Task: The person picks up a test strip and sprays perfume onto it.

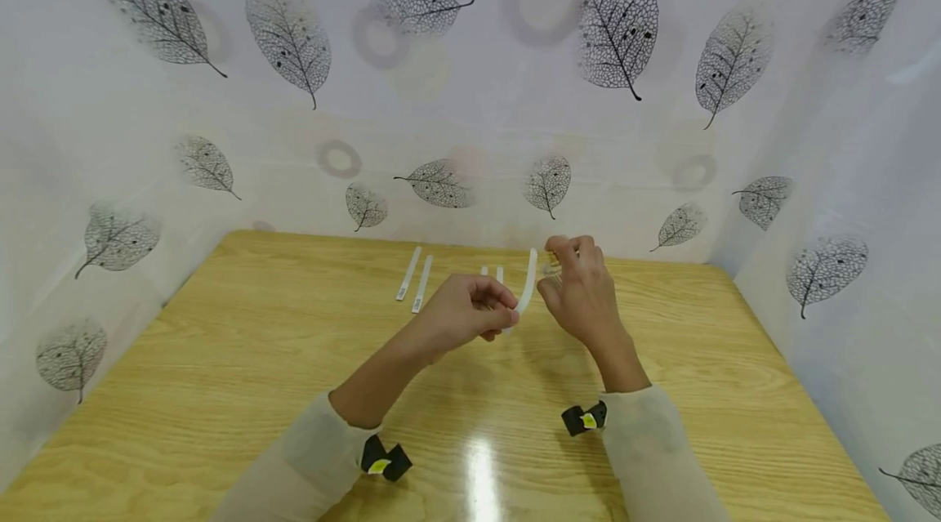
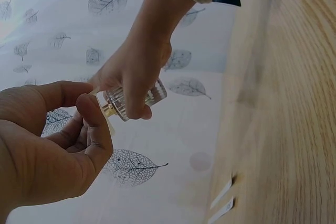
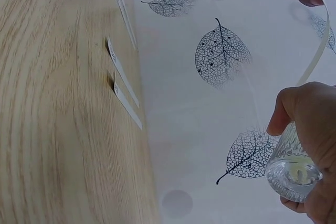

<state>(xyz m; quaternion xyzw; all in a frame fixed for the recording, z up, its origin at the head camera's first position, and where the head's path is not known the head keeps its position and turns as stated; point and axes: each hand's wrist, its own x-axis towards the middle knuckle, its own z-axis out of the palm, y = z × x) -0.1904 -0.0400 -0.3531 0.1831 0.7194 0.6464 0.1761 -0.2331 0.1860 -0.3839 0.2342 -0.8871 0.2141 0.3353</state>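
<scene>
My left hand (image 1: 470, 310) pinches the lower end of a slim white paper test strip (image 1: 528, 281) between thumb and fingertips. The strip stands up and bends slightly. Just to its right, my right hand (image 1: 584, 293) grips a ribbed clear-glass perfume bottle (image 2: 157, 93), seen best in the wrist views. Its gold-coloured neck (image 2: 108, 110) points towards the strip and the left fingers. In the right wrist view, the thick glass base (image 3: 294, 178) shows below the palm, while the fingers hide the bottle's top. Both hands are above the table.
Two white strips (image 1: 422, 283) with small printed labels lie side by side on the wooden table (image 1: 243, 359), left of the hands. Another pair of strips (image 1: 500, 274) lies behind the left hand, partly covered by it. A leaf-patterned curtain (image 1: 470, 113) encloses the table's back and sides.
</scene>
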